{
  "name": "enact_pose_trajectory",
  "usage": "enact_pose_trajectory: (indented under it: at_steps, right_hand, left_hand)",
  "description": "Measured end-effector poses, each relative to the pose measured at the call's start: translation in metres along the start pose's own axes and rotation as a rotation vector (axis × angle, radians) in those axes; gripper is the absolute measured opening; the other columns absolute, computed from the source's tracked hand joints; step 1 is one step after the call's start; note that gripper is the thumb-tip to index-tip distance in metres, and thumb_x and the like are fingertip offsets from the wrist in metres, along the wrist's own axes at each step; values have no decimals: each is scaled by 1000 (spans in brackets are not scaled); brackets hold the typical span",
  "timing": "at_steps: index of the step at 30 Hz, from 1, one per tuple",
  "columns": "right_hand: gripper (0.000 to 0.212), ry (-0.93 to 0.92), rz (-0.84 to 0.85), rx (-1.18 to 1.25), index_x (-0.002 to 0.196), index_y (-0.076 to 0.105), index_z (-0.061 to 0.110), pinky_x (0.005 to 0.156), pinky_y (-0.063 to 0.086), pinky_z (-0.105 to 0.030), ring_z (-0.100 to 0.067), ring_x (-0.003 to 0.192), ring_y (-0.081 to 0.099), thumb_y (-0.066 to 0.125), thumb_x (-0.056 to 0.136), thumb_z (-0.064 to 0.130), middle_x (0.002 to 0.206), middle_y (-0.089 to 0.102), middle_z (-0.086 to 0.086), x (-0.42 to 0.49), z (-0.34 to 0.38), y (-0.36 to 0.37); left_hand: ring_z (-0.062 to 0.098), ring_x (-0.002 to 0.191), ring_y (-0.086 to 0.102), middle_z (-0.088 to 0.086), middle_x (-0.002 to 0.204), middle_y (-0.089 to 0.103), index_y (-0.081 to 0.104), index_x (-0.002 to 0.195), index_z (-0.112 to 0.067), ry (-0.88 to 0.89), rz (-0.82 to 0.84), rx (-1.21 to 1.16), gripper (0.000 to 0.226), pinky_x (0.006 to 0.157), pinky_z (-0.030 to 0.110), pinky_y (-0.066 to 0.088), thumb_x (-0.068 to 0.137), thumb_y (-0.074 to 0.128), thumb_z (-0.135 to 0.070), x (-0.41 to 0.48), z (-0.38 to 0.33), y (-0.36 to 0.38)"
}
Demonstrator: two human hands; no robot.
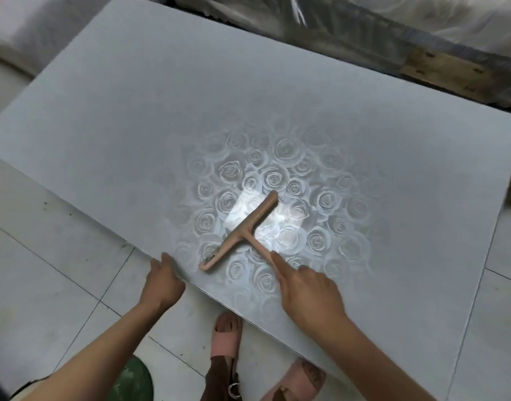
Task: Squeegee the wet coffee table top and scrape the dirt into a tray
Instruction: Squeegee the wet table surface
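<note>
Squeegee (pixel 242 230) lies flat on the rose-patterned surface (pixel 132 111), near its front edge, blade running diagonally and some grime at the blade's near end. Right hand (pixel 309 290) grips the handle, index finger stretched along it. Left hand (pixel 165 282) sits at the surface's front edge, thumb on top, fingers hidden underneath; can't tell whether it grips anything.

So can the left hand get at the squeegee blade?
Probably yes: left hand sits at the coffee table edge, close to the squeegee blade's near end, nothing between; right hand holds only the handle.
</note>
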State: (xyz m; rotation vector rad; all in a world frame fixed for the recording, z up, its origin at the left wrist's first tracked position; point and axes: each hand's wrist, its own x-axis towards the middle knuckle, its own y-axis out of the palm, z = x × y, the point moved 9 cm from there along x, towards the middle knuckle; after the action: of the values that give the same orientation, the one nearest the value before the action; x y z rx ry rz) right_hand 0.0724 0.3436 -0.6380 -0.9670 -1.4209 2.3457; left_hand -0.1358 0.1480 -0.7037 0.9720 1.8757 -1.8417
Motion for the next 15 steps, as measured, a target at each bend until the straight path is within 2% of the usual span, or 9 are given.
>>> enact_pose_trajectory:
  at_steps: [3, 5, 7, 11, 15]
  right_hand:
    - [50, 62, 36, -2, 143, -2, 56, 66, 38, -34, -23, 87, 61, 20, 100, 44, 85, 42, 5, -34, -39, -9]
    - [53, 113, 136, -65, 139, -14, 60, 70, 40, -30, -19, 88, 59, 16, 97, 49, 88, 37, 7, -57, -54, -2]
    - [55, 135, 205, -86, 139, -18, 59, 71, 40, -28, -20, 80, 53, 16, 98, 47, 89, 36, 6, -59, -47, 7]
    - [53, 69, 101, 22, 149, 0, 47, 69, 42, -33, -27, 89, 60, 22, 102, 38, 92, 50, -1, 11, 9, 9]
    - [48, 7, 32, -1, 149, 19, 37, 60, 35, -31, -30, 81, 60, 28, 103, 33, 85, 56, -5, 84, 66, -8]
  left_hand:
    - [43, 120, 43, 28, 138, 36, 24, 139, 6, 16, -22, -127, 57, 93, 42, 39, 85, 41, 3, 9, -1, -7]
    - [43, 110, 48, 27, 131, 37, 26, 136, 1, -10, -43, -203, 52, 82, 39, 38, 86, 40, 1, 14, 3, -13]
    - [42, 100, 50, 24, 123, 38, 33, 126, -1, -30, -56, -239, 41, 78, 38, 39, 86, 39, 1, 20, 7, -20]
    - [40, 98, 49, 24, 114, 46, 45, 109, 3, 14, -77, -233, 27, 79, 38, 41, 83, 40, 4, 33, 14, -29]
    - [37, 96, 51, 23, 98, 55, 52, 99, 1, 60, -83, -233, 21, 69, 36, 37, 81, 41, 4, 43, 19, -40]
